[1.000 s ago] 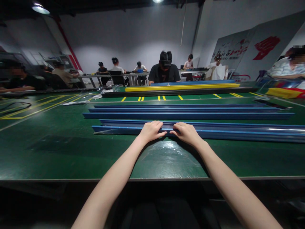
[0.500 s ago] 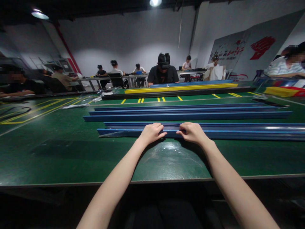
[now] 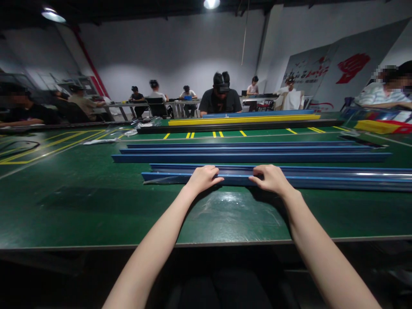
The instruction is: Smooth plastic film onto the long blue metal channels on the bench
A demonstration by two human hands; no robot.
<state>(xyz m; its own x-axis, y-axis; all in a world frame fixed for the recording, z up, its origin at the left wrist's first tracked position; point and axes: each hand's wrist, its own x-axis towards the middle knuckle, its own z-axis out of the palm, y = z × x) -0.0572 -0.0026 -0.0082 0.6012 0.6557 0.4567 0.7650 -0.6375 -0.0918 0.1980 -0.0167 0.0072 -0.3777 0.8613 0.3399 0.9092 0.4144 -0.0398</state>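
A long blue channel strip (image 3: 337,181) lies lengthwise across the green table, its left end partly wrapped in clear film and its right end beyond the view. My left hand (image 3: 206,177) is closed over the strip left of centre, thumb on the near wall and fingers over the top. Right of centre, my right hand (image 3: 269,177) grips the same strip, its fingers curled over and its thumb at the near wall. A stretch of the strip shows between the two hands. Just behind it lie more blue strips (image 3: 251,157), parallel to it.
Farther back on the green table (image 3: 106,223) are a yellow strip (image 3: 244,120) and a black strip (image 3: 238,126). A person (image 3: 220,101) sits opposite. Plastic film lies at left, and a yellow tray (image 3: 376,126) stands at right. Other people sit around.
The near blue strip has slid to the right. My right hand has moved right with it, widening the gap between the hands; my left hand has hardly moved.
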